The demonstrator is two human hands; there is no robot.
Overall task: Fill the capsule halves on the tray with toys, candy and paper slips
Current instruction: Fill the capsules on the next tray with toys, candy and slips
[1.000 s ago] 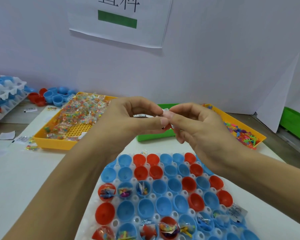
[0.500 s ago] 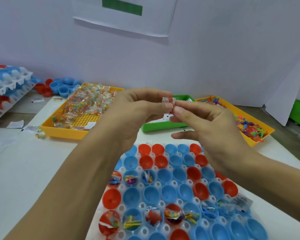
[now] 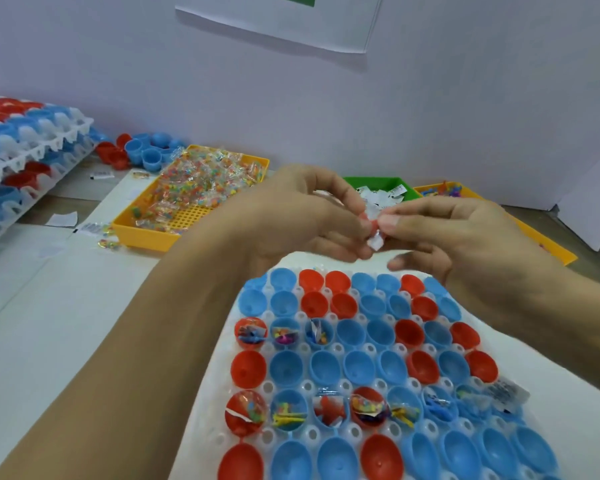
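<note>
Lower in view than half a second earlier, both hands now meet just above the far edge of the white capsule tray [image 3: 222, 372], the camera having tipped down so more of the tray's near rows show. Left hand [image 3: 302, 216] and right hand [image 3: 465, 233] pinch the same small paper slip [image 3: 376, 241] between thumb and fingertips, fingers curled, the slip crumpled and hanging just beyond the tray's far rim.

On the tray, red and blue capsule halves [image 3: 359, 363] sit open side up in rows. Those in the two far rows hold nothing visible; three at the left of the third row and most of the fifth row carry bright toys, wrapped candy or paper. A printed packet [image 3: 506, 394] lies over the tray's right edge.

Beyond the tray to the left stands a yellow bin of wrapped candy [image 3: 191, 202]. Directly beyond it, behind the hands, a green bin of slips [image 3: 381, 192] is partly hidden, and a yellow bin of toys [image 3: 548, 247] stretches off to the right. Far left of the tray, stacked trays of capsules [image 3: 25, 147] lean near loose capsule halves [image 3: 146, 150].
</note>
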